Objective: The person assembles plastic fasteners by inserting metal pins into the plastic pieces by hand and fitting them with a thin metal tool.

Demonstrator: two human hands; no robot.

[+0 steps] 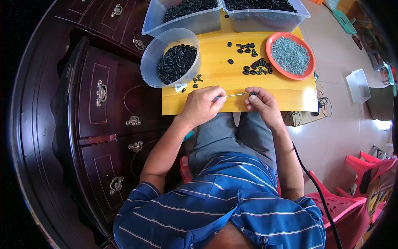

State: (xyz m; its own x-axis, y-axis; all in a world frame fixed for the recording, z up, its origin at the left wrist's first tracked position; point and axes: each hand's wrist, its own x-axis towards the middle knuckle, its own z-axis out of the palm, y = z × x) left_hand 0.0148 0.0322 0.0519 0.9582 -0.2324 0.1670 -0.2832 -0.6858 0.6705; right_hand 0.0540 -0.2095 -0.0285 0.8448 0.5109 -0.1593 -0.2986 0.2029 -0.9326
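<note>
Over the near edge of the yellow table, my left hand (204, 104) is closed around a slim tool with a thin metal shaft (235, 95), like a small screwdriver. Its tip points right, toward my right hand (265, 107). Pinched between the thumb and fingers of that hand is a small black oval part (253, 94). The tip stops just short of the part. Farther up the table lie several loose black oval parts (259, 64) in small groups. A red-orange plate (311, 70) holds a heap of small clear bluish pieces (290, 56).
A round clear tub (149, 68) of black parts stands at the table's left. Two large clear bins (182, 27) with more black parts sit at the far edge. A dark wooden cabinet (107, 103) borders the left side. Pink plastic stools (342, 207) stand at the right.
</note>
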